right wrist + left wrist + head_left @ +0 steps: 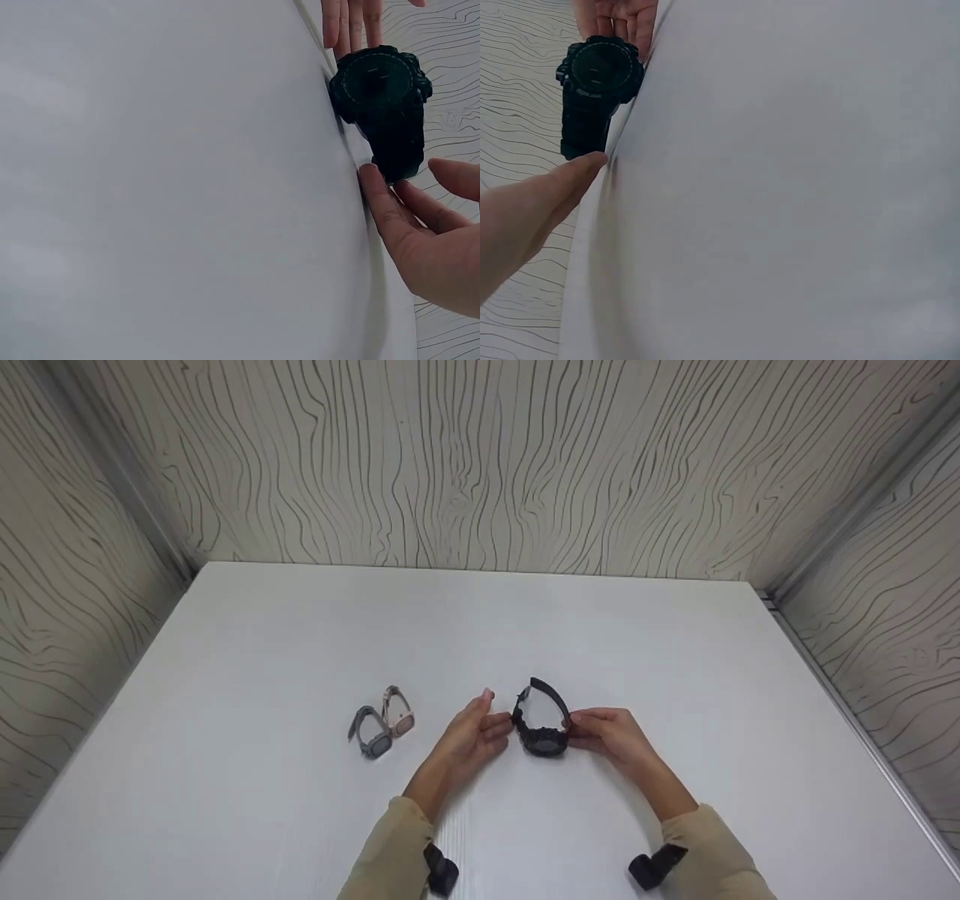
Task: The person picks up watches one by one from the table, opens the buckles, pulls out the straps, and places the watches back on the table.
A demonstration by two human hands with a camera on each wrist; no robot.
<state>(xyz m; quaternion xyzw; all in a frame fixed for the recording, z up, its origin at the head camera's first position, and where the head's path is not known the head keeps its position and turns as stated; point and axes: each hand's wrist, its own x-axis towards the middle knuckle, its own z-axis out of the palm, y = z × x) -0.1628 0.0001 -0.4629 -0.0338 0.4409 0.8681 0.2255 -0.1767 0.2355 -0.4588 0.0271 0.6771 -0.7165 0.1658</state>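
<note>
Black watch on bench btwn hands: right hand pinches its case, left hand relaxed, fingertips touching strap.

Black watch, grey watch, pink watch, white table, beige sleeves, wood-grain-patterned walls

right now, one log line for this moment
right hand holds black watch | left hand open beside it | grey watch, pink watch on table
</note>
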